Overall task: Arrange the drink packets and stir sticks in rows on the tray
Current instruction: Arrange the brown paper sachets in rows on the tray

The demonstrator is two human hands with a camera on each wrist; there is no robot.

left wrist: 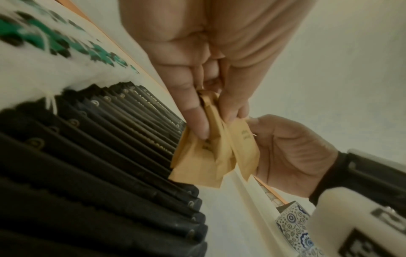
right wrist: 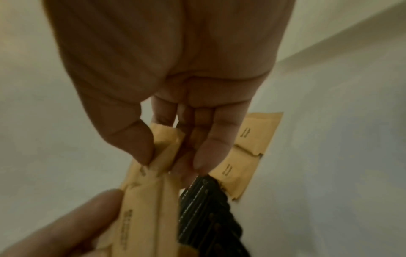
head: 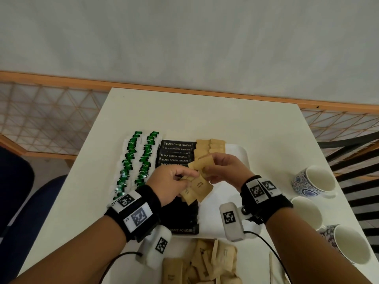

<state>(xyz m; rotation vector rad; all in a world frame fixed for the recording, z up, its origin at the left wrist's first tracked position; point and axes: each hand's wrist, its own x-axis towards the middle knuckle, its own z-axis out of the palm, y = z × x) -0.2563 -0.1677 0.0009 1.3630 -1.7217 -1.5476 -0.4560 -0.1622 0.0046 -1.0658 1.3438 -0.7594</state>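
Pinching brown packets [head: 195, 186] in a fan, the left hand [head: 171, 181] feeds one rightward into the right hand [head: 223, 169]'s closed grip, the unfinished brown row [head: 209, 146] lying just beyond.

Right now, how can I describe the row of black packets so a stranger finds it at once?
Start at the white tray in the middle of the table. The black packets run down its centre in one overlapping row, between the green packets on the left and the brown packets on the right. Only they are black with white "BLACK COFFEE POWDER" lettering.
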